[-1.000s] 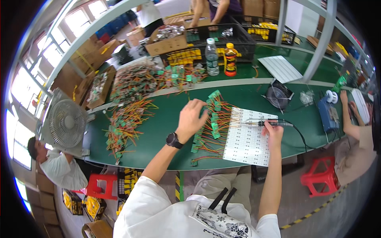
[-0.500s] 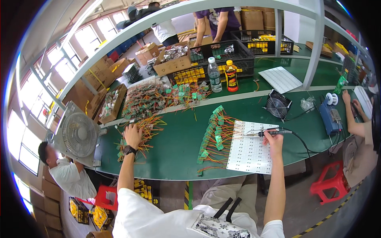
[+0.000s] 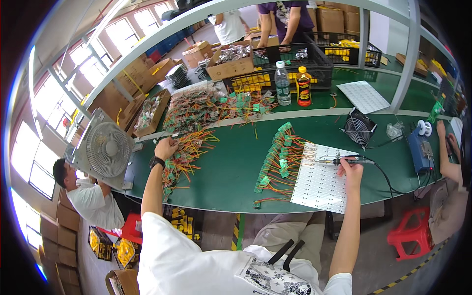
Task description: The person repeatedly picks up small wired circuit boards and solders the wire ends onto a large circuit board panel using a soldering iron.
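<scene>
My right hand [image 3: 351, 174] grips a soldering iron [image 3: 346, 161] like a pen, over a white perforated panel [image 3: 320, 189]. The iron's thin tip points left, just above the panel's upper part. Along the panel's left side lies a slanted row of small green circuit boards [image 3: 283, 155], their red and yellow wires reaching onto the panel. Far to the left, my left hand [image 3: 166, 148] is closed, fingers curled, at the edge of a heap of wired circuit boards [image 3: 189, 152]. What its fingers hold, if anything, is hidden.
A larger heap of wired boards [image 3: 191, 112] lies behind. Bottles [image 3: 303, 87], a small fan [image 3: 359, 129] and a blue soldering station [image 3: 418, 151] stand beyond the panel. At left is a white fan [image 3: 109, 149]. A metal frame [image 3: 410, 64] crosses the bench; other people work nearby.
My left hand has drawn in its fingers, which were spread over the heap, and risen slightly. My right hand keeps the soldering iron over the panel. The whole view has shifted somewhat.
</scene>
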`<control>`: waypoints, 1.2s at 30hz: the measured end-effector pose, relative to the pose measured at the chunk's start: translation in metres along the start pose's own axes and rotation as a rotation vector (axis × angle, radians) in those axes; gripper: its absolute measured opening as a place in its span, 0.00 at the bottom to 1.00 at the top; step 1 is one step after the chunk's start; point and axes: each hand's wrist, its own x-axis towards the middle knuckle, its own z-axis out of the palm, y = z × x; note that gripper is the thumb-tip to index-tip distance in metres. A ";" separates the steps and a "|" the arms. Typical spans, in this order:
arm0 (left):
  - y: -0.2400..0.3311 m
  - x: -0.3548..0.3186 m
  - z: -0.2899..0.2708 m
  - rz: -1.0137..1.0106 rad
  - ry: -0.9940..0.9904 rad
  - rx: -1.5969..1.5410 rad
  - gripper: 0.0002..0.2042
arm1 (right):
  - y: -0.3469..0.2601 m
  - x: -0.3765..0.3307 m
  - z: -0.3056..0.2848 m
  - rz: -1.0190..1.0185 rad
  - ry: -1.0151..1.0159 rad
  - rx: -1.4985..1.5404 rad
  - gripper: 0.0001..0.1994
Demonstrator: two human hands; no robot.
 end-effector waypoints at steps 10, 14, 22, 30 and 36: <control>-0.024 0.016 0.006 -0.109 0.047 -0.093 0.18 | 0.003 0.000 0.002 -0.008 0.001 0.007 0.07; -0.016 0.017 0.001 -0.152 -0.011 -0.248 0.17 | 0.002 0.000 0.005 0.016 0.009 0.010 0.07; -0.031 0.046 0.015 -0.232 -0.078 -0.247 0.21 | 0.003 0.003 0.002 -0.021 0.018 -0.017 0.09; -0.059 0.048 0.008 -0.232 0.018 -0.873 0.10 | 0.000 0.000 0.013 0.030 -0.041 0.104 0.06; -0.001 0.056 0.007 -0.302 -0.159 -0.893 0.22 | -0.003 -0.002 -0.003 0.012 -0.009 0.104 0.06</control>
